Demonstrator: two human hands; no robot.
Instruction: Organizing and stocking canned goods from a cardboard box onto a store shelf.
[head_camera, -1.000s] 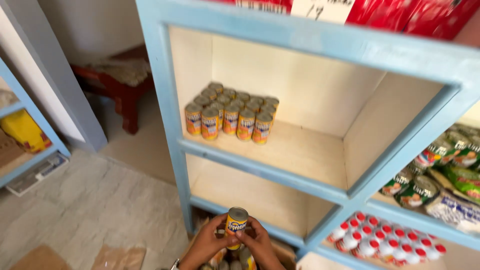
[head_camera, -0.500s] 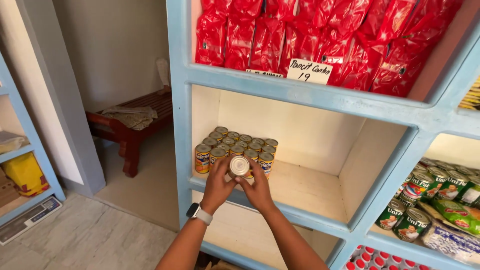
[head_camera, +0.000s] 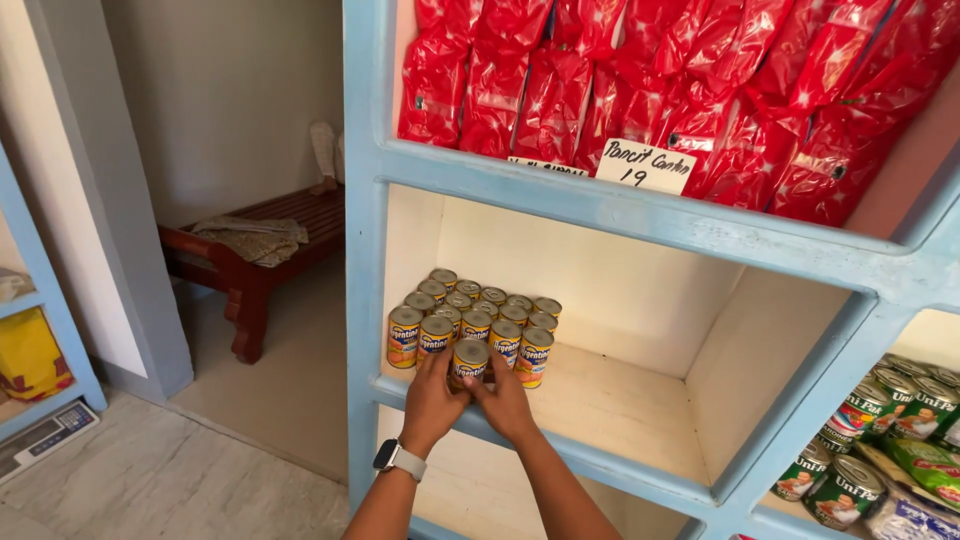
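Note:
Both my hands hold one small yellow-labelled can (head_camera: 469, 362) at the front edge of a light blue shelf (head_camera: 600, 462). My left hand (head_camera: 433, 398), with a smartwatch on its wrist, grips the can's left side. My right hand (head_camera: 505, 400) grips its right side. The can stands upright, in front of a block of several identical cans (head_camera: 478, 318) lined up in rows at the left of the same compartment.
Red packets (head_camera: 640, 90) fill the compartment above, with a white paper tag on the ledge. Green-labelled cans (head_camera: 850, 455) sit in the compartment at the right. A dark wooden bench (head_camera: 255, 265) stands in the doorway to the left. Another blue shelf (head_camera: 40, 330) is at far left.
My hands brought the can up from near the floor to the middle compartment and lowered it onto the shelf front beside the other cans. The view rose with them.

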